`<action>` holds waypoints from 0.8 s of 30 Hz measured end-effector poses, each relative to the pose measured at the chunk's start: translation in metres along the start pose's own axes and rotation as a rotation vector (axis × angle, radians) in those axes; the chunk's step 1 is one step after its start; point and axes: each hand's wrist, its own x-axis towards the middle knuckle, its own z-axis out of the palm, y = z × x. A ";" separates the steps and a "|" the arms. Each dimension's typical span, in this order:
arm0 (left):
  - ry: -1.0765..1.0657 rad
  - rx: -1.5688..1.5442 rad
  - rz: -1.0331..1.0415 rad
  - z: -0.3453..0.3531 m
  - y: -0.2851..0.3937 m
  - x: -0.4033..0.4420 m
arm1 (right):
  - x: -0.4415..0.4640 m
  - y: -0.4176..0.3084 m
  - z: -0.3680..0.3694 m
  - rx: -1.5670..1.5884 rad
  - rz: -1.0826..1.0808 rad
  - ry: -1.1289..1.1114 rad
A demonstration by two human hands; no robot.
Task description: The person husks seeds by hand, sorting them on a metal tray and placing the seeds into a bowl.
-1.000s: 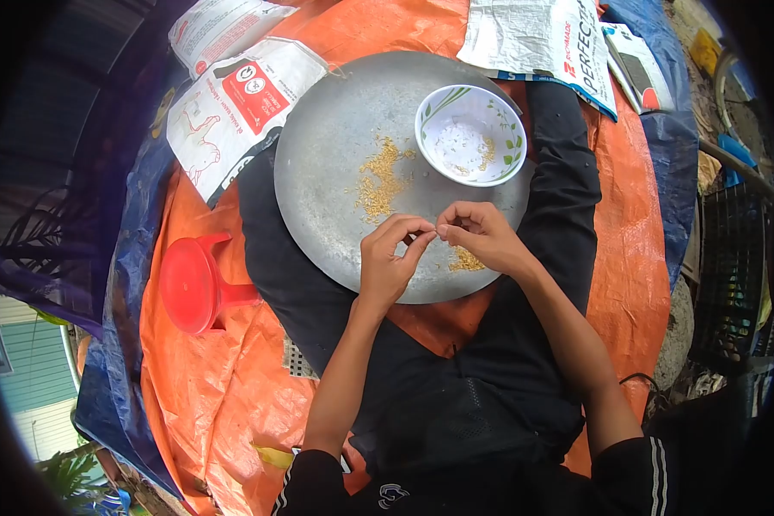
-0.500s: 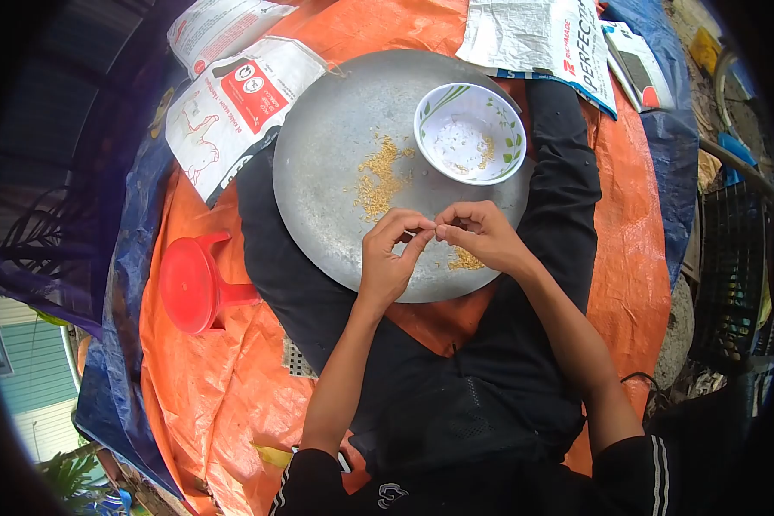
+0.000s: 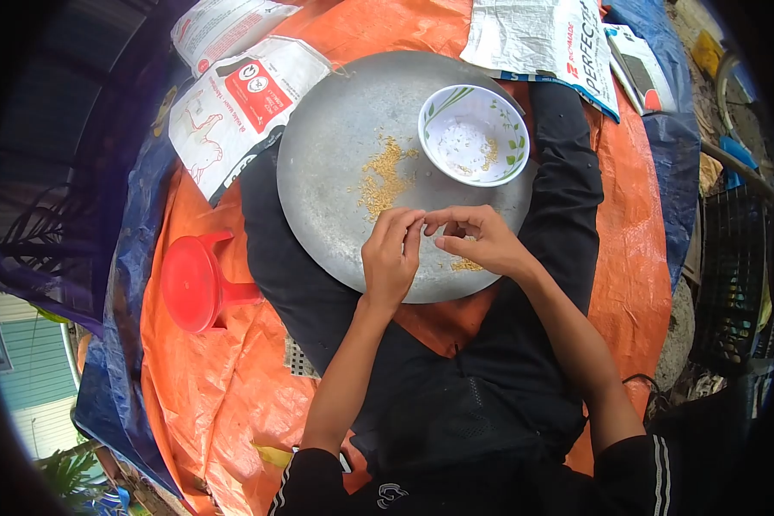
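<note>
Over the lower part of a round grey metal tray (image 3: 318, 189), both hands are close together. My left hand (image 3: 393, 258) has its thumb and fingertips pressed together; anything between them is too small to make out. My right hand (image 3: 477, 241) is just beside it, thumb and index finger apart, with nothing visible between them. Golden grains (image 3: 383, 181) lie in a patch on the tray, and a smaller pile of grains (image 3: 466, 265) is partly hidden under my right hand. A white bowl (image 3: 475, 136) with green leaf patterns holds whitish bits and some golden grains.
A red plastic stool (image 3: 189, 284) lies on the orange tarp (image 3: 232, 387) at the left. Printed sacks (image 3: 232, 112) are at the upper left, and another white sack (image 3: 533, 39) is at the upper right. My legs in dark trousers flank the tray.
The pinched fingertips have parted: my right thumb and index finger have opened, and my left fingers have straightened and turned more upright. The bowl and tray look nearly unchanged.
</note>
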 end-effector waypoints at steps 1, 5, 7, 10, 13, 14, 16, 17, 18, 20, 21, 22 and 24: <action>0.001 0.001 0.001 -0.001 -0.001 0.000 | 0.000 0.000 0.000 -0.004 -0.006 0.001; -0.014 0.055 0.028 0.000 -0.003 -0.001 | 0.000 0.001 0.000 0.011 0.002 -0.003; -0.026 0.072 0.038 0.000 -0.003 -0.001 | 0.000 0.001 -0.001 0.001 0.005 -0.008; -0.049 0.074 0.072 0.001 -0.003 0.000 | 0.000 0.006 -0.003 0.028 0.012 -0.008; -0.062 0.045 0.084 -0.001 -0.003 0.002 | -0.001 0.007 -0.003 0.056 0.023 -0.008; -0.057 -0.021 0.026 -0.001 -0.002 0.002 | -0.001 0.006 -0.002 0.055 0.023 -0.007; -0.052 -0.086 -0.032 -0.002 -0.002 0.002 | 0.000 0.004 0.001 0.062 0.008 0.030; -0.092 -0.180 -0.152 -0.003 -0.002 0.001 | 0.000 0.005 0.002 0.062 0.008 0.031; -0.132 -0.275 -0.273 -0.004 -0.003 0.001 | 0.001 0.006 0.002 -0.012 -0.030 0.064; -0.171 -0.349 -0.316 -0.005 -0.004 0.001 | 0.001 0.006 0.004 -0.085 -0.066 0.099; -0.208 -0.424 -0.359 -0.005 -0.004 0.001 | 0.000 0.005 0.004 -0.100 -0.088 0.139; -0.208 -0.424 -0.360 -0.006 -0.005 0.001 | 0.000 0.004 0.005 -0.116 -0.111 0.179; -0.274 -0.492 -0.394 -0.008 -0.006 0.001 | -0.001 0.002 0.004 -0.162 -0.144 0.192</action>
